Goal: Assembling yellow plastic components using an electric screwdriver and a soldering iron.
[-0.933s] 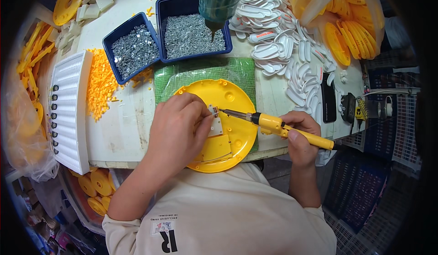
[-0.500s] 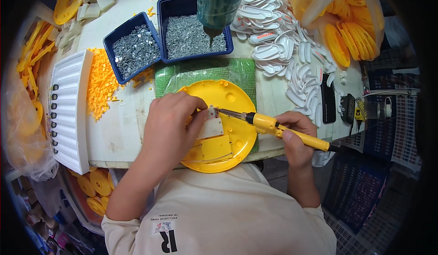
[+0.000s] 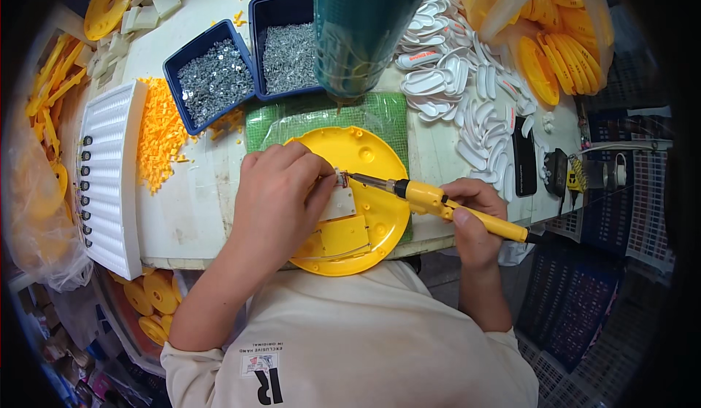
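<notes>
A round yellow plastic shell (image 3: 387, 161) lies hollow side up at the table's front edge, partly on a green mat (image 3: 274, 121). Inside it sit a white part (image 3: 340, 205) and a yellow rectangular cover (image 3: 345, 237) with a thin wire along its lower edge. My right hand (image 3: 478, 214) grips a yellow soldering iron (image 3: 425, 195), its tip at the upper end of the white part. Over the shell's left side, my left hand (image 3: 281, 189) is closed in a pinch beside that tip. Whatever its fingertips hold is hidden.
A teal cylindrical powered screwdriver (image 3: 358, 28) hangs above the mat, partly covering a blue bin (image 3: 288, 50) of screws. Another blue bin (image 3: 215, 76) holds small metal parts. Orange pieces (image 3: 157, 131), a white foam tray (image 3: 113, 182), white plastic parts (image 3: 438, 79) and a black phone (image 3: 524, 156) surround the work.
The hanging teal screwdriver has swung lower and looks larger, covering more of the screw bin. Both hands and the soldering iron stay nearly in place.
</notes>
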### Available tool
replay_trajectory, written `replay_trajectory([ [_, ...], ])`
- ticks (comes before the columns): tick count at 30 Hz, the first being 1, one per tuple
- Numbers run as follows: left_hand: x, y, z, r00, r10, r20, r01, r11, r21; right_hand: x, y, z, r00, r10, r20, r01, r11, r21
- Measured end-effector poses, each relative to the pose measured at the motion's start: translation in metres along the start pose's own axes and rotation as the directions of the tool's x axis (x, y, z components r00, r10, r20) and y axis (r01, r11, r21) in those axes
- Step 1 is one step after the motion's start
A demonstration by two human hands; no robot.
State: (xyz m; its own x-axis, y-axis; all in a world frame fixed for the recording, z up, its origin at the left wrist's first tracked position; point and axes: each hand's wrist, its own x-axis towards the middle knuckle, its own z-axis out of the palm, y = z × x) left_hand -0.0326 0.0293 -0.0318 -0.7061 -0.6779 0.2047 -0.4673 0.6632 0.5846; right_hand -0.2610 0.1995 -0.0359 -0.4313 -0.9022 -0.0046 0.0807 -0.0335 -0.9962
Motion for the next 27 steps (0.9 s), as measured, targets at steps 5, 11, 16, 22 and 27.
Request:
replay_trajectory([
  [5, 0.0008, 0.0004, -0.0013, 1.000, 0.017, -0.005, -0.017, 1.000, 0.017, -0.0001, 0.0018, 0.0004, 1.000, 0.002, 0.008, -0.002, 1.000, -0.008],
  [11, 0.0014, 0.0007, -0.0019, 1.000, 0.012, 0.009, -0.012, 0.999, 0.035, -0.0010, 0.0017, -0.0007, 0.999, -0.028, -0.019, 0.029, 0.999, 0.016],
  [16, 0.0019, 0.0014, -0.0032, 1.000, 0.013, 0.016, -0.013, 1.000, 0.023, -0.0029, 0.0021, -0.0043, 0.997, -0.028, -0.066, 0.029, 0.999, 0.013],
  [22, 0.0017, 0.0003, -0.0025, 1.000, 0.020, 0.018, -0.020, 1.000, 0.020, -0.0037, 0.0022, -0.0047, 0.998, -0.035, -0.058, 0.036, 0.999, 0.027],
  [27, 0.0019, 0.0008, -0.0027, 1.000, 0.006, 0.029, -0.006, 1.000, 0.015, -0.0041, 0.0011, -0.0035, 0.998, -0.025, -0.055, 0.026, 0.999, 0.027],
])
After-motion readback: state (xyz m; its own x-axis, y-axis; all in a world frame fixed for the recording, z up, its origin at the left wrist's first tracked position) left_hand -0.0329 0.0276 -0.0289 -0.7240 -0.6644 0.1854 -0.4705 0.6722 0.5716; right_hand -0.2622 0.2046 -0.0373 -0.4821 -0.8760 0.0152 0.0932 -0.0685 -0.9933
